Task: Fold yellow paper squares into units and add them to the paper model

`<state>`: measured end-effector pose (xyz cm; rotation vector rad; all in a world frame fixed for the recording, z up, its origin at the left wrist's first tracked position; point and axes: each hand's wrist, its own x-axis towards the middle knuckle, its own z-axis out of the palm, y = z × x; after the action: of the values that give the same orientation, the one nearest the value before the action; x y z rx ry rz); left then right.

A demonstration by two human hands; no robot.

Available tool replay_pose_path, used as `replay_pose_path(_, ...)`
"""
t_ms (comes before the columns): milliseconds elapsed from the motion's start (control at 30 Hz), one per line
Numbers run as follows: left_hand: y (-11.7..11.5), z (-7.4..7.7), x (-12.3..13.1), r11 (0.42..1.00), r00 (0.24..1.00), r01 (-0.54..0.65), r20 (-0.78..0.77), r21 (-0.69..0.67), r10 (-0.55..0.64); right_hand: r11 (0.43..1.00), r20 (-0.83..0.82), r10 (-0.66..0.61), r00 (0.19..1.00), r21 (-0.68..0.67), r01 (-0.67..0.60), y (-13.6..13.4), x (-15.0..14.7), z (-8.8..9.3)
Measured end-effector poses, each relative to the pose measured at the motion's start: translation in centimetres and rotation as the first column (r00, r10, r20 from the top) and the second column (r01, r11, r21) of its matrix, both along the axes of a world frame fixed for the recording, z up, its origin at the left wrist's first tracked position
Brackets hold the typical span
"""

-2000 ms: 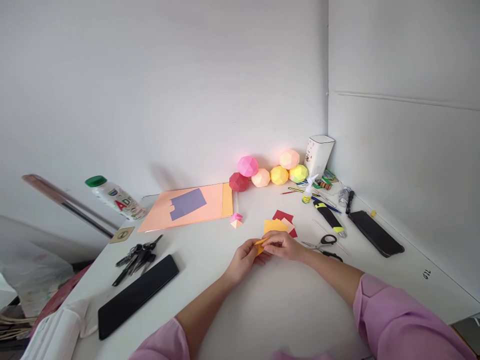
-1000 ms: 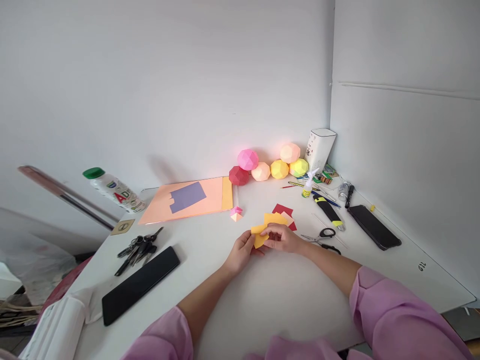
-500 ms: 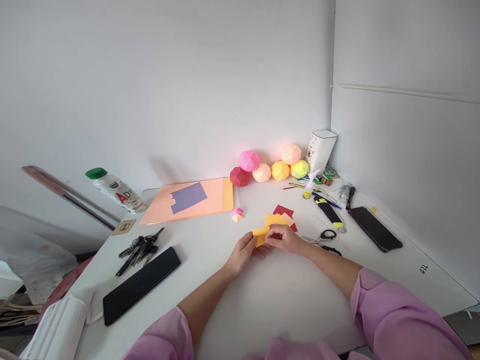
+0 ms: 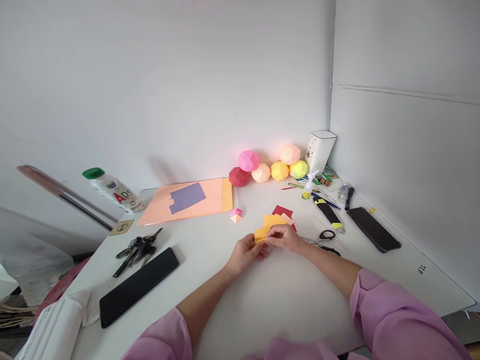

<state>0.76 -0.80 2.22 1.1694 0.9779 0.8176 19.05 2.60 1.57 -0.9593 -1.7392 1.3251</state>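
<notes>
Between both hands is a small piece of orange-yellow paper (image 4: 260, 233) with a crease along it. My left hand (image 4: 245, 251) is closed on its left and lower edge, thumb on top. My right hand (image 4: 284, 237) pinches the right side between thumb and fingers. Just behind the hands lie more pieces of yellow paper (image 4: 273, 220), overlapping red paper (image 4: 283, 211) and a peach piece (image 4: 288, 218). A small pink and peach folded paper shape (image 4: 236, 215) stands beyond my left hand. Scissors (image 4: 324, 240) with black handles lie right of my right hand, partly covered by the forearm.
Faceted paper balls (image 4: 261, 173) are stacked against the wall. A glue bottle (image 4: 307, 187), a utility knife (image 4: 328, 214) and a black case (image 4: 374, 229) lie right. Left are peach sheets (image 4: 157, 205), keys (image 4: 138, 250), a black phone (image 4: 138, 287) and a white bottle (image 4: 116, 192).
The paper in my hands has tilted, with its crease now nearer the lower edge. My left thumb has moved down and right, closer to the right fingers.
</notes>
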Motion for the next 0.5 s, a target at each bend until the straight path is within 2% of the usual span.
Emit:
replay_pose_path(300, 0.2, -0.1, -0.2, 1.0, 0.999, 0.009, 0.046, -0.013, -0.009, 0.995, -0.031, -0.082, 0.996, -0.067, 0.079, -0.5, -0.9, -0.1)
replay_pose_path(500, 0.3, 0.1, -0.4, 0.999, 0.993, 0.031, 0.114, -0.007, -0.03, 0.991, -0.129, -0.085, 0.988, -0.117, 0.07, -0.7, -1.1, -0.4)
